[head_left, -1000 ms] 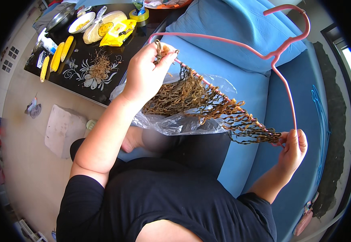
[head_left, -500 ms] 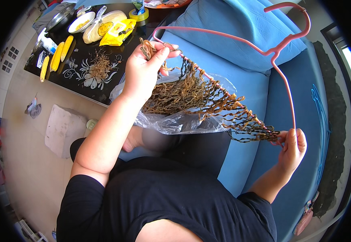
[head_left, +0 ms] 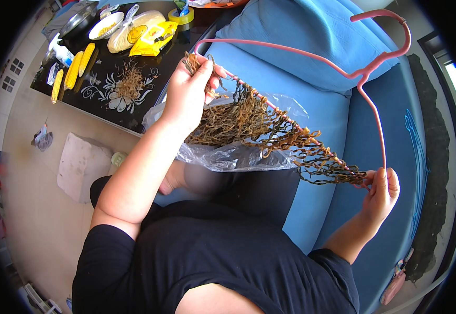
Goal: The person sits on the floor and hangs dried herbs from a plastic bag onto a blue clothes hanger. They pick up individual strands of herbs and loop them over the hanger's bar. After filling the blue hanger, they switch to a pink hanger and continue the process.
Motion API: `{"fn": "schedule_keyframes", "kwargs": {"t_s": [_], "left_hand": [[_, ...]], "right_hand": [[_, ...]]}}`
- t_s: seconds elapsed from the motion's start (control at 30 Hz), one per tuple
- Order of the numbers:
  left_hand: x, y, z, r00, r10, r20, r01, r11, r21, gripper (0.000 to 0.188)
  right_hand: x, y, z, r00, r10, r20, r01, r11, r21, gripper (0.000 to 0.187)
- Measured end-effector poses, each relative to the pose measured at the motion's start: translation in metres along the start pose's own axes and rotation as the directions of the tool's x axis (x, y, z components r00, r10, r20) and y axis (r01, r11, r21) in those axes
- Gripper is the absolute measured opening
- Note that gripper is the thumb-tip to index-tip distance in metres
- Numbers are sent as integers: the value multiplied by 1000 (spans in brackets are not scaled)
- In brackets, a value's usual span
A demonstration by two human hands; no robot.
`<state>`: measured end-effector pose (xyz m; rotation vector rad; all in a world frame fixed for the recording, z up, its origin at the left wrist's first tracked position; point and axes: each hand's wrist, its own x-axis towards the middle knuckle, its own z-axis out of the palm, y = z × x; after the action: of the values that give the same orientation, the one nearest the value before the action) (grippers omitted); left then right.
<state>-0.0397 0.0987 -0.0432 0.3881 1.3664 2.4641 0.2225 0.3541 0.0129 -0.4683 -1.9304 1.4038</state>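
A pink clothes hanger (head_left: 290, 53) is held up tilted, its hook at the upper right. Many brown-green dried vegetable strips (head_left: 285, 137) hang over its long bottom bar. My right hand (head_left: 381, 194) pinches the hanger's lower right corner, where the last strips bunch up. With closed fingers my left hand (head_left: 188, 86) grips a small bundle of strips beside the far left corner of the hanger; whether it also touches the bar is hidden. Below the bar, a heap of the same strips lies in a clear plastic bag (head_left: 228, 159) over my lap and the sofa.
On the black table (head_left: 99, 63) at the left lie corn cobs (head_left: 73, 70), a pile of dry scraps (head_left: 129, 86), a white bowl (head_left: 106, 26), a yellow packet (head_left: 153, 39) and a roll of tape (head_left: 180, 17). A blue sofa (head_left: 311, 209) and cushion (head_left: 290, 26) are at the right.
The hanger's hook and upper arms have tipped slightly right and down. My left hand has shifted a little, still with the strips in it. My right hand stays nearly in place.
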Motion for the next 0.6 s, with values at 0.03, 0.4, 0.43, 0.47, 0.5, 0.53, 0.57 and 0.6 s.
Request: {"fn": "schedule_keyframes", "kwargs": {"t_s": [0.03,0.4,0.43,0.47,0.5,0.53,0.57,0.6], "left_hand": [[1,-1,0,1000,16,8,-16,999,31,5],[-3,-3,-3,985,-144,94,142,989,31,6],[-4,-4,-3,985,-140,97,135,989,60,5],[-4,-4,-4,986,-135,98,126,988,88,5],[-5,-9,-4,983,-46,176,15,985,172,4],[-6,-19,-5,965,36,260,-102,964,245,4],[-7,-23,-2,930,106,352,-220,927,303,3],[-9,-23,-2,943,-56,329,-155,800,580,5]], "right_hand": [[-1,-1,0,1000,-2,3,2,1000,0,25],[-5,-1,-6,999,9,-45,-8,1000,10,20],[-5,-2,-5,998,7,-61,-7,1000,-3,21],[-4,-4,-2,997,5,-75,-6,1000,-14,22],[-4,-5,0,996,3,-89,-5,1000,-26,23],[-4,-4,-1,996,17,-93,-20,999,-30,22],[-4,-3,-2,995,20,-100,-22,1000,-19,22],[-4,-3,-3,994,22,-107,-23,1000,-8,21]]}}
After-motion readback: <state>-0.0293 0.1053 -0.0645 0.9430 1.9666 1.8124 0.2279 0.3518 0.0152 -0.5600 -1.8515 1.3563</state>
